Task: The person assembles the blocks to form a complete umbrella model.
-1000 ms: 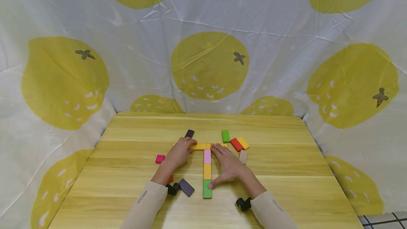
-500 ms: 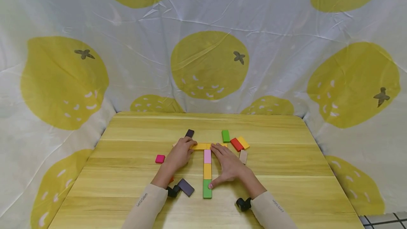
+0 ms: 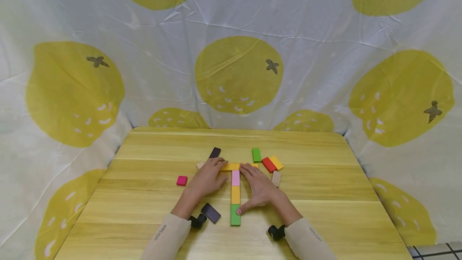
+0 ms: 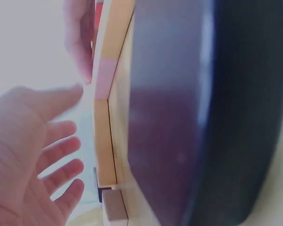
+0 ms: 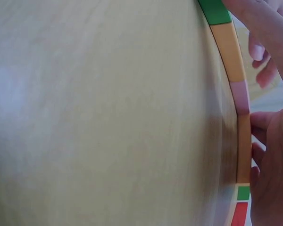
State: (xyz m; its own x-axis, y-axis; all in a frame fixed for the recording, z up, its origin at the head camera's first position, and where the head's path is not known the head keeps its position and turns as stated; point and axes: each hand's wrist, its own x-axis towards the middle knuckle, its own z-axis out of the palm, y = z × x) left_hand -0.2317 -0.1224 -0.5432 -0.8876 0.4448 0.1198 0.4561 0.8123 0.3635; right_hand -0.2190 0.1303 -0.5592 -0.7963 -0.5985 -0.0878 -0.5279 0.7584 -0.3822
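Observation:
Flat wooden blocks form a T on the table. Its crossbar is of yellow blocks (image 3: 228, 167); the stem runs toward me as a pink block (image 3: 236, 178), a yellow block (image 3: 236, 194) and a green block (image 3: 235, 220). My left hand (image 3: 206, 177) hovers by the crossbar's left end, fingers loosely extended, thumb apart; in the left wrist view nothing lies between them. My right hand (image 3: 261, 185) spreads along the stem's right side. Its thumb rests on the green block and its fingertips touch the right part of the crossbar.
Loose blocks lie around: dark (image 3: 214, 153) and tan (image 3: 200, 165) ones at the back left, magenta (image 3: 182, 180) at left, dark purple (image 3: 211, 213) in front. Green (image 3: 256, 155), red (image 3: 268, 164), yellow (image 3: 276, 162) and beige (image 3: 276, 178) blocks sit at right.
My left hand has shifted slightly right and its thumb has come away from the crossbar, uncovering the tan block's edge. An orange-red block by the left wrist is now hidden. My right hand stays put.

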